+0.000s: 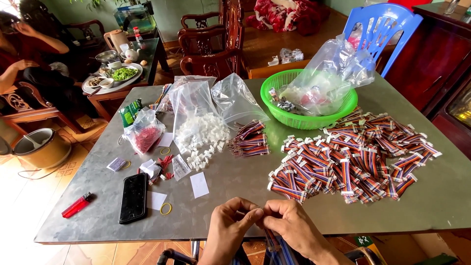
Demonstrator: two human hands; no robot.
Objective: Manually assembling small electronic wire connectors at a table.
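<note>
Sitting at the big grey counter [235, 181], I see a wide pile of striped wires [353, 157] on my right and a green basket [274, 88] with a plastic bag behind it. A bag of small white plugs [201, 130] lies in the middle, a black phone [133, 198] and a red lighter [76, 205] to my left. My left hand [228, 228] and right hand [294, 228] meet at the near edge, fingers pinched on one bunch of wires [277, 248] that hangs down below them.
</note>
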